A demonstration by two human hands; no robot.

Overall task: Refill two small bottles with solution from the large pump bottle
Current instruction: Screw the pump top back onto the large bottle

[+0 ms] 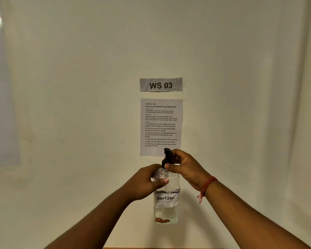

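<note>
The large clear pump bottle (166,200) is held up in front of the wall; its white label reads "Contact Lens Solution". My left hand (147,182) wraps around the bottle's shoulder. My right hand (185,166) pinches the black pump cap (166,158) at the bottle's neck, with the fingers curled around the pump head. A little clear liquid and an orange mark show near the bottle's bottom. The two small bottles are out of sight.
A white wall fills the view, with a "WS 03" sign (161,84) and a printed task sheet (161,126) just behind the bottle. A thin strip of wooden tabletop (151,248) shows at the bottom edge. A red thread bracelet (206,187) circles my right wrist.
</note>
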